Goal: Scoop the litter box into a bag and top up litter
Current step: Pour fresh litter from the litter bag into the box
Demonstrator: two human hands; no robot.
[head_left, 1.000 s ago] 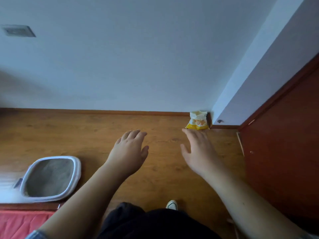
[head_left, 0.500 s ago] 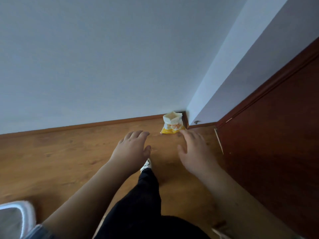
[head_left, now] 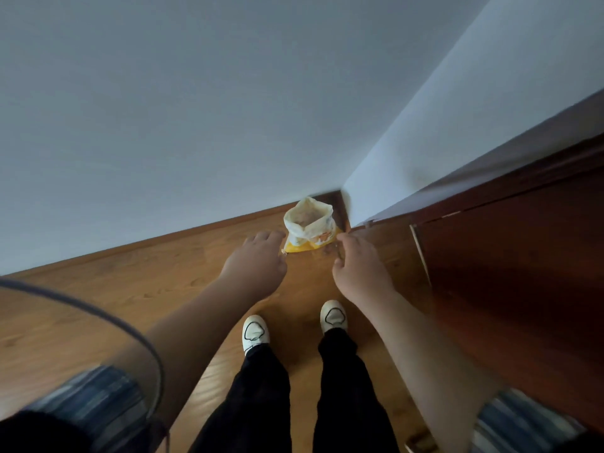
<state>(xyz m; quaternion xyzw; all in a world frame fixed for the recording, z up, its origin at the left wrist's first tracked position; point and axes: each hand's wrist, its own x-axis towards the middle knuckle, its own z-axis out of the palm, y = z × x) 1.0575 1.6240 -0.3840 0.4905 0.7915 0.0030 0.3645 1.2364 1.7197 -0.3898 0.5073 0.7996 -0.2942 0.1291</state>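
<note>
closing on litter bag (head_left: 309,223), left hand (head_left: 258,263), right hand (head_left: 359,266) nearer

Bare left forearm (head_left: 196,322) and right forearm (head_left: 411,341) extend forward and down; left hand (head_left: 258,261) and right hand (head_left: 361,268) hover side by side, backs up, fingers loosely bent, holding nothing.

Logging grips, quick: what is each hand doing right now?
Left hand: open, holding nothing, stretched toward the bag.
Right hand: open, holding nothing, stretched toward the bag too.
</note>
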